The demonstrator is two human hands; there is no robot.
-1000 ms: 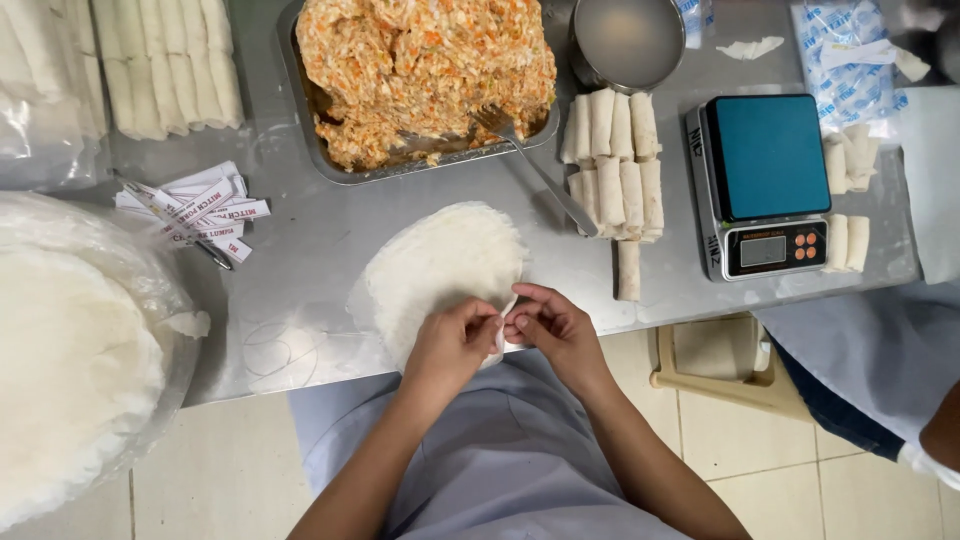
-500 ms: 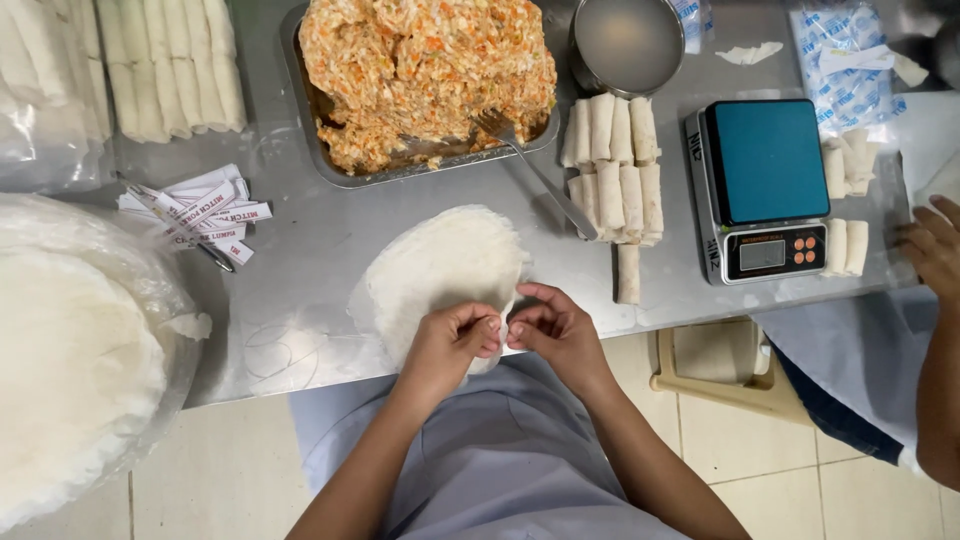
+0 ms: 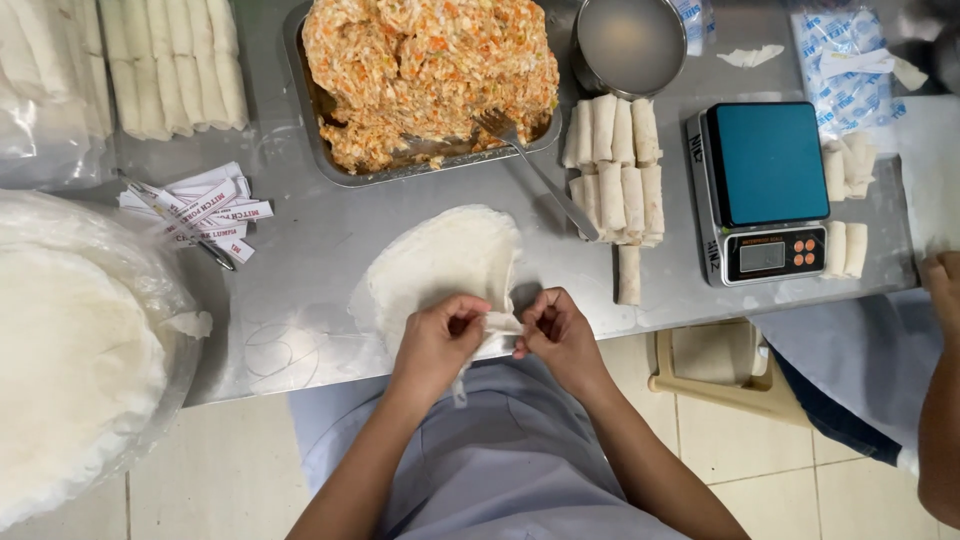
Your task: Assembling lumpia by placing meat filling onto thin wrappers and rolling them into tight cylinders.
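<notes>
Left hand point(image 3: 440, 335) and right hand point(image 3: 555, 335) pinch near edge of wrapper point(image 3: 440, 260) on counter point(image 3: 300, 250); both grips narrow on sheet. Thin, limp, likely tears; best held at edge.

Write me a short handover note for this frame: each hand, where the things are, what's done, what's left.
Left hand and right hand: both pinch the near edge of a thin wrapper lying on the steel table.
Filling tray with fork sits beyond it; wrapper stack at left.
Done: finished rolls beside the scale.
Left: this wrapper holds no filling and is unrolled.
</notes>
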